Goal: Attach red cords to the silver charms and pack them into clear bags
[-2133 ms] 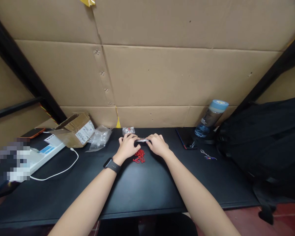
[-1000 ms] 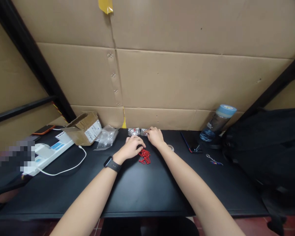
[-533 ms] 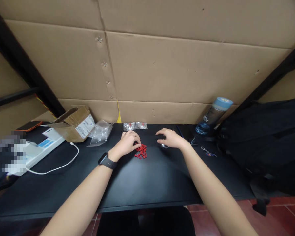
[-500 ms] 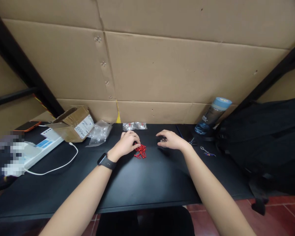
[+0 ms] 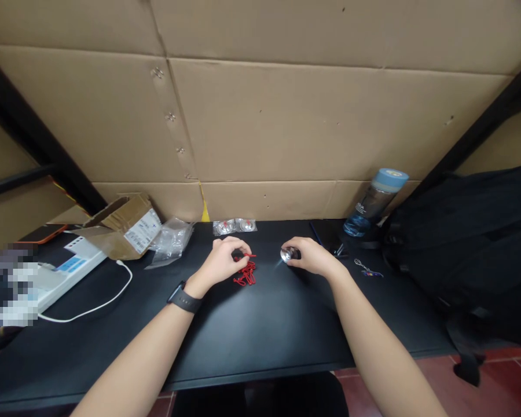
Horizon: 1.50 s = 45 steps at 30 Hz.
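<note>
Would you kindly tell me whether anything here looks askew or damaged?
Nothing looks spilled, but the cardboard box gapes open, flaps splayed, beside a crumpled plastic bag, and the red cord at the left hand lies tangled.

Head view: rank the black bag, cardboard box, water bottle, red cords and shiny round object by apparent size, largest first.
1. Black bag
2. Cardboard box
3. Water bottle
4. Red cords
5. Shiny round object, judged by its visible part; the right hand covers some of it.
</note>
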Tool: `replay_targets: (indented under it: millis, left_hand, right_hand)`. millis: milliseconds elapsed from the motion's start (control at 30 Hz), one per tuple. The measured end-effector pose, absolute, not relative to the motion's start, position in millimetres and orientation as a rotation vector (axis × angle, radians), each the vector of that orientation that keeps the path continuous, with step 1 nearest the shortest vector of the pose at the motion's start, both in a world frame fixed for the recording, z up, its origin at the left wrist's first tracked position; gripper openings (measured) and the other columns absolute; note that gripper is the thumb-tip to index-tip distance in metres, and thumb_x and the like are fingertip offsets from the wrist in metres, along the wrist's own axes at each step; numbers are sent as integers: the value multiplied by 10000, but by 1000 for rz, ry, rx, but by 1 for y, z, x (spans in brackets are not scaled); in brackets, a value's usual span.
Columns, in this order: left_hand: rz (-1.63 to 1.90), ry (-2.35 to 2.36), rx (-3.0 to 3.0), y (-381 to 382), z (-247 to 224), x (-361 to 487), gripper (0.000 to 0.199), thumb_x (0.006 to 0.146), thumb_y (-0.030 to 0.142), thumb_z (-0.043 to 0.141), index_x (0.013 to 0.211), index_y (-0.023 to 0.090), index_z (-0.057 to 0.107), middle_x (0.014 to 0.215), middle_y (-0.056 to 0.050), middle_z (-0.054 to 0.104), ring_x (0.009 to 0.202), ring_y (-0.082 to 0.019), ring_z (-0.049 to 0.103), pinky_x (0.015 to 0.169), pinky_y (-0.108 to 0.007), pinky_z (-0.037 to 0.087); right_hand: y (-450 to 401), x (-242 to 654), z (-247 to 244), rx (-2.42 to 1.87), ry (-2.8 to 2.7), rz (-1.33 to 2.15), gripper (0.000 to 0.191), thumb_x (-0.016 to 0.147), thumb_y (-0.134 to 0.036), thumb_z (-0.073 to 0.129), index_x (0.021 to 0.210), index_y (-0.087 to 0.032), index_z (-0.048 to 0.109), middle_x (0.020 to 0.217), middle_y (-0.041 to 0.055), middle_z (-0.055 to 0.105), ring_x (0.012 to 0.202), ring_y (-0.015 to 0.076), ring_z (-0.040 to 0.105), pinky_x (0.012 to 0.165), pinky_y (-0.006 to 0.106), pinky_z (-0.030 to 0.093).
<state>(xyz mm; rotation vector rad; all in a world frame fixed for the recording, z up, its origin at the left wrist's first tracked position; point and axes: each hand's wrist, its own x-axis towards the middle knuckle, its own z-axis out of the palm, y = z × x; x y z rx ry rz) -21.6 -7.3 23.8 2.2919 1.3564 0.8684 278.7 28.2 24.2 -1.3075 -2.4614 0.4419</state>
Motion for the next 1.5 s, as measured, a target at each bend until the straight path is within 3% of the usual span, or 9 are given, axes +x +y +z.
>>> replay_targets:
  millis: [133,233,333,500,667,900,1500]
  left_hand:
    - [952,1280,2203,-8,21,-19,101,846,335,711,799,246,722,929,-8,763,932,-197,689,882,-313,507]
    - [1004,1268,2141,-8,17,-17,116,860,356,716,901,254,753,972,-12,769,922,-191,703,884,-309,531]
    - [1049,1260,2117,-7,14,-15,163,892,358,687,998,275,779,1050,-22,769,1012,-205,699,965,-335,524]
    - [1102,1295,2067,-6,11,-15,166,914,368,662,940,271,794,1049,-25,776,1133,-235,666,1045,-366,478]
    - [1211,1267,1981,-7,10,-9,232,951,405,598,937,216,732,1051,-55,732,1039,-226,670,964,-346,504]
    - [1394,1185,1970,-11,9,3,203,985,324,548,880,190,658,1038,-65,603,1028,-191,612,982,-323,468]
    - [1431,1522,2201,-30,19,12,115,969,255,560,948,216,667,1117,-76,570,1117,-233,572,963,-405,429]
  right_hand:
    - [25,278,29,-1262,-2407,458,371,727,-186,809,1087,-257,751,1068,47,749,954,216,693,882,313,506]
    - [21,273,34,-1201,-2323,530,405,743,-201,801,1139,-256,735,1120,52,739,971,209,688,901,325,513]
    - [16,262,37,-1069,-2240,630,425,774,-225,781,1191,-262,710,1190,59,717,987,196,687,889,316,531]
    - [5,235,32,-918,-2035,790,516,815,-268,753,1312,-272,616,1262,80,681,1027,204,705,836,310,560]
    - [-6,209,20,-785,-1867,852,521,822,-301,766,1308,-263,583,1310,100,649,1078,231,703,844,336,584]
    - [-15,194,15,-748,-1879,675,527,832,-289,771,1321,-273,572,1287,98,660,1109,251,696,835,356,597]
    - [-23,189,18,-743,-1787,705,502,834,-318,780,1289,-251,580,1237,106,689,1080,251,718,821,350,608]
